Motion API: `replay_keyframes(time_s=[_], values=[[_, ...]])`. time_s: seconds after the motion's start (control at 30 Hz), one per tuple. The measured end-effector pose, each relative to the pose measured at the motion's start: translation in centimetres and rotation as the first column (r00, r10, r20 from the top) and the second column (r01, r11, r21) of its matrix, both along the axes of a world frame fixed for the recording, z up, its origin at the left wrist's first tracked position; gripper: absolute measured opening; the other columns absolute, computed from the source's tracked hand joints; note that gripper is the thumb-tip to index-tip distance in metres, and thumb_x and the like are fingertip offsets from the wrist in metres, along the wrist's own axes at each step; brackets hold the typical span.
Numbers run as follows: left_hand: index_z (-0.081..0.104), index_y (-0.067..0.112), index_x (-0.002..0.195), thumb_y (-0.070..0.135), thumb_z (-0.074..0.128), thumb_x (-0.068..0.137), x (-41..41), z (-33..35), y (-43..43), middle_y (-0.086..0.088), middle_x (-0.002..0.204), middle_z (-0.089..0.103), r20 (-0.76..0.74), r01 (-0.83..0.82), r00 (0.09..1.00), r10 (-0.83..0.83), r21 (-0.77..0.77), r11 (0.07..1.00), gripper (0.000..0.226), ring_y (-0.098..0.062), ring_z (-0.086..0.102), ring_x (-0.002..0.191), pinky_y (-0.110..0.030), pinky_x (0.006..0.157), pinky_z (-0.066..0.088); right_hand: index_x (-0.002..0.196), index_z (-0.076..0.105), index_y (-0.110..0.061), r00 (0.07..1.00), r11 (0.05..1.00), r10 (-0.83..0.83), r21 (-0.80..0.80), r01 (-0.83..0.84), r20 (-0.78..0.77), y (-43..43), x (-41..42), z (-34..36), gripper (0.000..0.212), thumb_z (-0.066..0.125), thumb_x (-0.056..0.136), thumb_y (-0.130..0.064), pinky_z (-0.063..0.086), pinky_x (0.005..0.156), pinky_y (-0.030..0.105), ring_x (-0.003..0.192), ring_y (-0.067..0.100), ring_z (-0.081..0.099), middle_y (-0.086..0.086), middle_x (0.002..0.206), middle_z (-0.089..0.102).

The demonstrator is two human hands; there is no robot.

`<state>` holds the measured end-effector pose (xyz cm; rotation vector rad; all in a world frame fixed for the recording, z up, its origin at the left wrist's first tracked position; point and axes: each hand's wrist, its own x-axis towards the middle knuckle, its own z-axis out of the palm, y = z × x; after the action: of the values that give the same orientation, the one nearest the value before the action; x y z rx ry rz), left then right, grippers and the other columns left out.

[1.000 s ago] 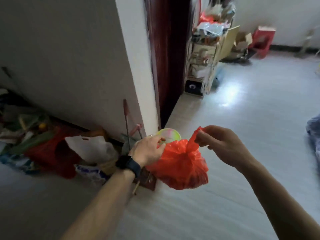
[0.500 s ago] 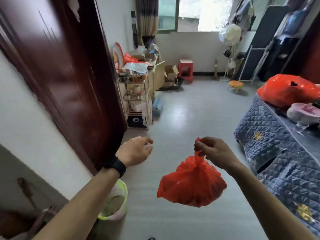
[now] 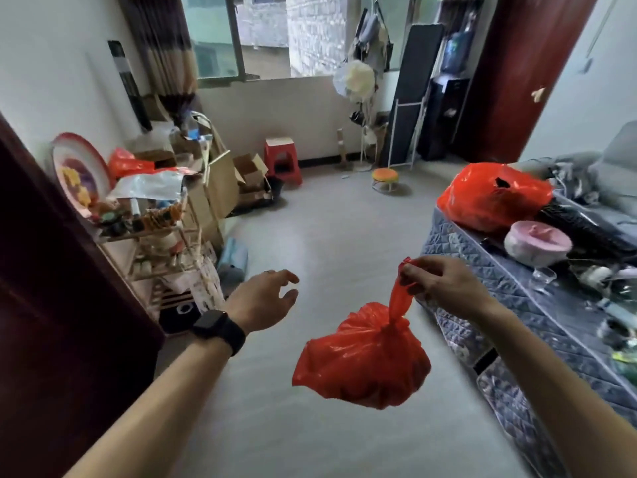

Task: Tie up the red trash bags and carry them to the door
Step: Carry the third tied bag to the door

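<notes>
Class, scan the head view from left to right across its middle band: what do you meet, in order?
Dark red wooden door → cluttered shelf rack → open left hand → hanging red plastic trash bag → right hand pinching its handle → round pink tub on the blue quilted bed.

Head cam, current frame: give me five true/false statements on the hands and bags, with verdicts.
1. The right hand pinches the neck of the small red trash bag, which hangs in the air. True.
2. The left hand grips that bag too. False: the left hand is open, apart from the bag and holding nothing.
3. A larger red bag lies on the blue quilted cover. True.
4. The red plastic stool stands right beside the hanging bag. False: the red plastic stool stands far off, below the window.
5. A black watch sits on the left wrist. True.
</notes>
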<state>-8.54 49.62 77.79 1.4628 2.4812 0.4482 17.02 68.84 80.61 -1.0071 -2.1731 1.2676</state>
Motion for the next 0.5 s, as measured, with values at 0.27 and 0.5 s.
replay_keyframes(time_s=[0.27,0.5], values=[[0.052,0.038,0.132,0.045,0.048,0.097,-10.3,-1.6,18.3,0.007,0.129,0.058,-0.021,0.015,1.000,-0.015,-0.019,1.000,0.036,-0.015,0.057,0.116,-0.034,0.096,0.048,0.091,0.074,-0.014,1.000,1.000,0.012,0.000,-0.012,-0.003,17.4,-10.1,-2.3,0.018,0.061,0.097,-0.026,0.051,0.066,0.026,0.076,0.013,0.075,-0.001,0.084,0.078],[0.055,0.037,0.128,0.043,0.050,0.096,-21.2,-2.3,35.4,0.008,0.127,0.060,-0.011,-0.085,0.996,0.085,-0.036,0.996,0.034,-0.016,0.057,0.114,-0.037,0.095,0.049,0.090,0.074,-0.019,0.999,0.998,0.035,-0.042,-0.035,-0.001,35.8,-19.4,-3.0,0.016,0.061,0.097,-0.026,0.050,0.068,0.029,0.077,0.015,0.074,-0.004,0.084,0.078]])
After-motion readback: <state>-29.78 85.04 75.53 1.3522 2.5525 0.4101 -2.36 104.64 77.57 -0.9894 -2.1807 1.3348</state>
